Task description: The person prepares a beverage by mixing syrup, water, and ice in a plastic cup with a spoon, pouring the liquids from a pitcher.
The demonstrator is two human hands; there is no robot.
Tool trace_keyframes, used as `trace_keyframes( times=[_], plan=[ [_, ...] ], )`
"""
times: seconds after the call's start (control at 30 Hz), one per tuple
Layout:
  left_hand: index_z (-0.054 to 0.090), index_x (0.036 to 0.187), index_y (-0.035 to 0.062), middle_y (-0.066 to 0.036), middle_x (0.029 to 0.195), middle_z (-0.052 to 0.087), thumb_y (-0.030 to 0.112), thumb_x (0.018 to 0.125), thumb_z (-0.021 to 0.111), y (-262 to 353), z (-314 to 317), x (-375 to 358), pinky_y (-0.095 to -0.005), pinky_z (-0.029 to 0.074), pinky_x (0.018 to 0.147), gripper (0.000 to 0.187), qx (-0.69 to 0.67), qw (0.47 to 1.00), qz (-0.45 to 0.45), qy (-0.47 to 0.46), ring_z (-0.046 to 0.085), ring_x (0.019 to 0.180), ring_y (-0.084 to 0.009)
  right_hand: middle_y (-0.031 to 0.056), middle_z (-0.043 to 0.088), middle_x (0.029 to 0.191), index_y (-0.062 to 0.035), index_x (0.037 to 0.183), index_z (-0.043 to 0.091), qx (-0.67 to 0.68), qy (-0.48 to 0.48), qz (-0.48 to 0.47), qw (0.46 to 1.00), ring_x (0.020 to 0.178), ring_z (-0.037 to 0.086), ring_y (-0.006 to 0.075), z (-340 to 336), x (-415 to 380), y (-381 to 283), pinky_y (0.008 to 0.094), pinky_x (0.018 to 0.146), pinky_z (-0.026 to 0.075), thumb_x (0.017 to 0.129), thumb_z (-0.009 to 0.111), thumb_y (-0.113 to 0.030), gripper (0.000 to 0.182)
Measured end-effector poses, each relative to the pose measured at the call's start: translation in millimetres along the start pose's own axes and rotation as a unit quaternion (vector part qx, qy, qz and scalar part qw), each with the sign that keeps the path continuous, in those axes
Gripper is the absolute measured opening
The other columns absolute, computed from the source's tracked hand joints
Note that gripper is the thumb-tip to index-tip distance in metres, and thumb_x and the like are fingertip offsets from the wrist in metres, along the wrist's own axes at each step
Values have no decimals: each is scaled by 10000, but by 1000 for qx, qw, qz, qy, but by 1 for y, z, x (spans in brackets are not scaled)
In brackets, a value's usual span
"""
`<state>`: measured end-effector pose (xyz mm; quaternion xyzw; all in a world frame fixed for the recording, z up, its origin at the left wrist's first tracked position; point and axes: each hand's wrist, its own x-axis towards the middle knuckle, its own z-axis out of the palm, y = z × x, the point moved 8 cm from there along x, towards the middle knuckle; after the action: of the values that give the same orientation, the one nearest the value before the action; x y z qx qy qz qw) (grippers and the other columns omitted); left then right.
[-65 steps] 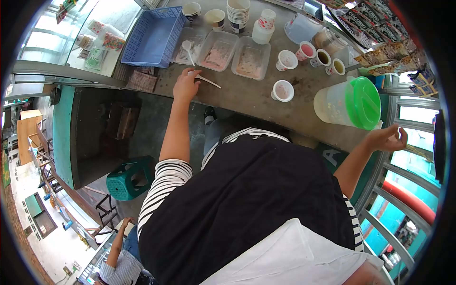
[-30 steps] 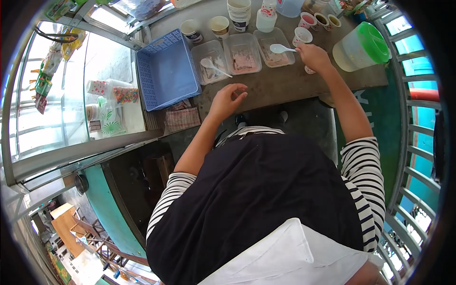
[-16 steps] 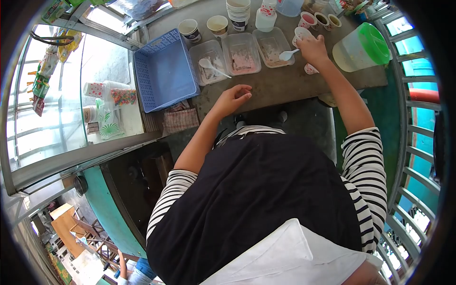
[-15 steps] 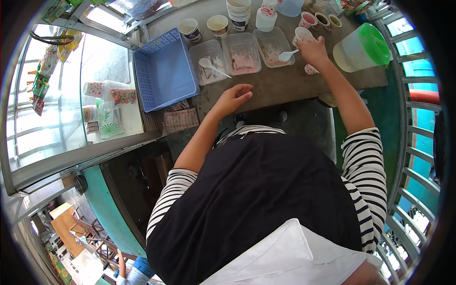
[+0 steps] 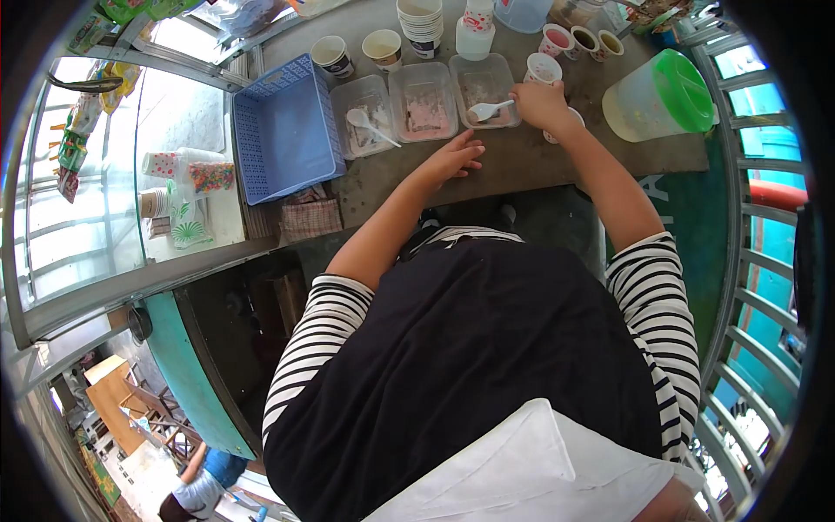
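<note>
My right hand [image 5: 541, 106] is closed on the handle of a white plastic spoon [image 5: 497, 107]. Its bowl, with some brownish powder in it, is over the right clear plastic tub [image 5: 504, 70]. Just beyond that hand stands a small patterned paper cup [image 5: 544, 69]; a second small cup [image 5: 575, 117] is partly hidden behind the wrist. My left hand [image 5: 452, 162] hovers near the counter below the tubs, fingers apart and holding nothing. Pink powder lies in the middle tub [image 5: 421, 80]. A second white spoon [image 5: 374, 127] rests in the left tub [image 5: 342, 103].
On the left sits a blue plastic basket [image 5: 287, 130]. Paper cups [image 5: 332, 56] and a cup stack [image 5: 421, 26] line the back. Three small filled cups [image 5: 582, 43] stand at back right, near a green-lidded pitcher [image 5: 648, 96]. A checked cloth [image 5: 311, 219] hangs at the counter edge.
My right hand has moved left and down from the small cup, bringing the spoon over the right tub. My left hand has shifted right, toward the tubs.
</note>
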<state>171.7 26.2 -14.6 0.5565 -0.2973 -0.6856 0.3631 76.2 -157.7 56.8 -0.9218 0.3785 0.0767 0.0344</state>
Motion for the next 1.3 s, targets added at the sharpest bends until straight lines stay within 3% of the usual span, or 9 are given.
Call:
trace_keyframes(
  times=[0.27, 0.43, 0.53, 0.67, 0.73, 0.93, 1.03, 1.17, 1.3],
  plan=[
    [340, 1542, 102, -48, 1433, 543, 425, 974, 590, -2, 25, 6, -305, 439, 898, 700, 52, 998, 6, 18, 595, 1109, -135, 100, 728, 991, -160, 1061, 716, 68, 13, -8, 998, 953, 693, 299, -33, 6, 45, 542, 841, 430, 982, 495, -327, 288],
    [447, 1461, 77, -78, 1331, 605, 279, 907, 716, 21, 55, 20, -319, 502, 863, 649, 143, 974, 159, 72, 612, 1081, -182, 109, 727, 1004, -147, 1060, 711, 87, 15, -23, 996, 951, 694, 322, -42, 11, 64, 546, 845, 467, 980, 492, -348, 308],
    [434, 1462, 69, -103, 1341, 590, 249, 834, 790, 32, 75, 29, -333, 512, 895, 744, 209, 937, 248, 126, 600, 1119, -210, 128, 724, 995, -128, 1040, 708, 127, 29, -46, 990, 957, 691, 334, -45, 13, 71, 538, 829, 502, 972, 499, -342, 307],
    [441, 1453, 74, -138, 1337, 576, 269, 760, 837, 46, 102, 35, -367, 509, 946, 822, 188, 942, 224, 163, 577, 1182, -243, 153, 718, 958, -101, 1005, 703, 162, 33, -73, 983, 947, 681, 357, -52, 13, 79, 505, 825, 519, 966, 502, -331, 307],
    [404, 1470, 67, -156, 1374, 548, 284, 725, 865, 51, 112, 41, -396, 475, 1001, 902, 200, 920, 279, 186, 544, 1245, -281, 167, 713, 942, -91, 999, 699, 171, 38, -87, 981, 940, 676, 366, -56, 10, 87, 497, 819, 521, 964, 504, -322, 305],
    [434, 1439, 60, -191, 1356, 556, 261, 710, 865, 69, 132, 51, -409, 455, 1021, 871, 257, 859, 318, 308, 538, 1261, -333, 213, 683, 915, -41, 951, 678, 230, 41, -127, 964, 914, 651, 399, -77, -31, 113, 509, 801, 496, 959, 535, -274, 274],
    [447, 1410, 51, -192, 1331, 568, 275, 690, 874, 50, 125, 79, -407, 453, 1020, 866, 213, 895, 259, 293, 544, 1247, -338, 216, 674, 909, -27, 914, 663, 223, 21, -121, 967, 916, 640, 409, -82, -54, 124, 509, 798, 486, 964, 536, -262, 272],
    [452, 1389, 51, -172, 1317, 577, 299, 674, 883, 45, 121, 88, -405, 456, 1008, 871, 153, 902, 291, 278, 548, 1238, -340, 221, 662, 891, -18, 896, 650, 193, 69, -118, 972, 905, 630, 418, -96, -73, 135, 513, 791, 478, 968, 531, -253, 273],
    [450, 1390, 64, -154, 1319, 573, 354, 672, 877, 67, 135, 73, -451, 426, 1012, 884, 202, 859, 318, 345, 546, 1238, -349, 216, 656, 853, -15, 882, 641, 235, 62, -90, 966, 851, 626, 418, -84, -73, 153, 500, 746, 471, 969, 534, -267, 287]
  ],
)
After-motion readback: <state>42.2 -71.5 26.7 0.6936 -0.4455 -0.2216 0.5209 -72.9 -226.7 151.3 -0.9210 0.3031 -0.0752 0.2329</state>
